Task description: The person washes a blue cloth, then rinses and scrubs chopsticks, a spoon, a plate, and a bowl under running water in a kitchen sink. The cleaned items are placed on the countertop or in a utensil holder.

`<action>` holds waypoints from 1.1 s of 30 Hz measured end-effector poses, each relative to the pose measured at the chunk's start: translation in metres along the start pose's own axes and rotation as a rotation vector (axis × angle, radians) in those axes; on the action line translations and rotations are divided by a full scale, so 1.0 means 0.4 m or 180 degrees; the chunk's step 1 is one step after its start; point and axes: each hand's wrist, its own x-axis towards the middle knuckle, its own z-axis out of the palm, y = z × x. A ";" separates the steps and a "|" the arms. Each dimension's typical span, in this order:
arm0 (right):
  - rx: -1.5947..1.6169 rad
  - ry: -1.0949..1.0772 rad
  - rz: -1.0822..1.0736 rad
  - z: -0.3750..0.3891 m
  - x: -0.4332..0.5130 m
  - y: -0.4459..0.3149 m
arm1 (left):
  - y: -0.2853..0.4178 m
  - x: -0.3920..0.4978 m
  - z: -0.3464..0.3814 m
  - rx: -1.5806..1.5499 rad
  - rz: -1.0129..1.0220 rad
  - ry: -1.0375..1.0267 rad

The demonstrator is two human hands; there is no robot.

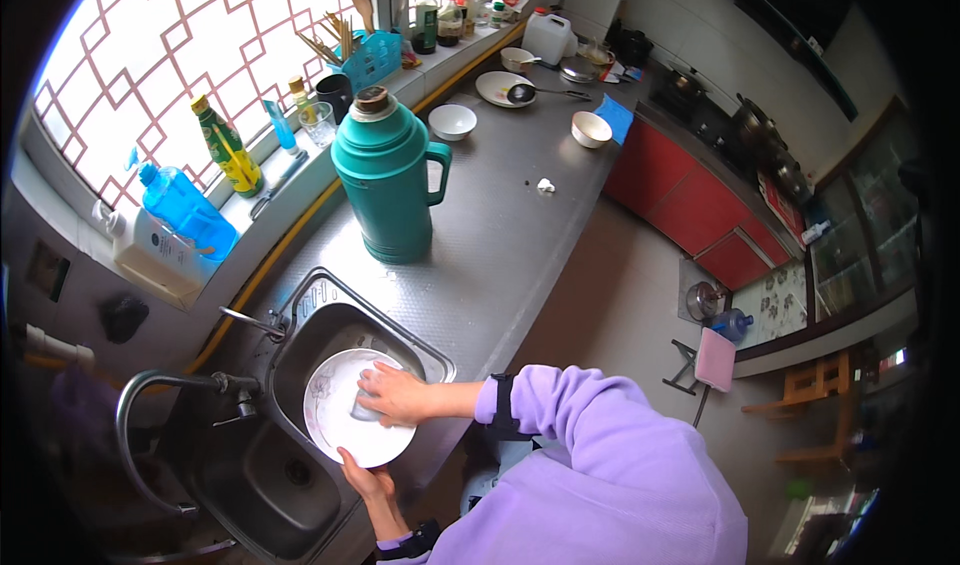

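Observation:
A large white bowl with a faint floral pattern (330,415) is tilted over the metal double sink (442,366). My left hand (367,482) grips its lower rim, thumb over the edge. Inside the bowl, my right hand (394,394) presses a pale greyish cloth or sponge (365,409) against the surface; the hand partly hides this item. The curved chrome faucet (139,392) arches over the lower-left basin, and a smaller metal spout (251,320) stands beside the upper basin.
A green thermos flask (386,190) stands on the steel counter beyond the sink. Farther along are a white bowl (452,123), a smaller bowl (591,131) and a plate (491,88) with a black ladle (521,94). Bottles, including a blue pump bottle (187,212), line the windowsill.

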 end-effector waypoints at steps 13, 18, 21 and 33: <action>-0.0237 -0.0906 -0.1341 -0.035 -0.202 0.134 | -0.046 0.099 0.137 0.0591 -0.0119 -0.0990; -0.0158 0.0412 -0.0293 -0.072 -0.213 0.281 | -0.159 0.111 0.258 0.0800 -0.0383 -0.1345; 0.0438 -0.0204 -0.0694 -0.067 -0.231 0.278 | -0.221 0.131 0.338 0.0869 -0.0367 -0.1213; 0.2370 0.2062 0.1058 -0.244 -0.394 0.740 | -0.399 0.169 0.560 0.0572 -0.0537 -0.0540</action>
